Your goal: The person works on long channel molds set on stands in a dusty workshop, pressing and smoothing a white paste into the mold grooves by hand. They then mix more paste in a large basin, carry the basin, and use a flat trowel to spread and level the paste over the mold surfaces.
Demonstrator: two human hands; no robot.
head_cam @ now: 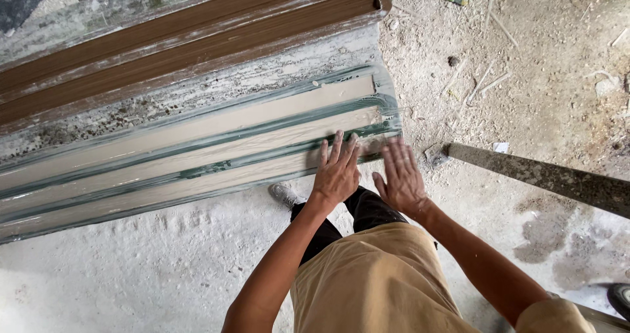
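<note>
Grey-green moulded panel [197, 156] on floor, left hand [337, 174] flat on its edge, right hand [401, 179] beside

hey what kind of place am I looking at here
Probably a building site or outdoor workshop. The ground is bare dirt strewn with debris, a long ribbed moulding coated in wet filler lies across it, and both hands, left and right, press flat on its end.

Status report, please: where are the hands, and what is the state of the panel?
Left hand flat, fingers spread, on the near edge of the ribbed panel. Right hand open beside it at the panel's end, blurred. Nothing held. Grey bar lies to the right.
</note>
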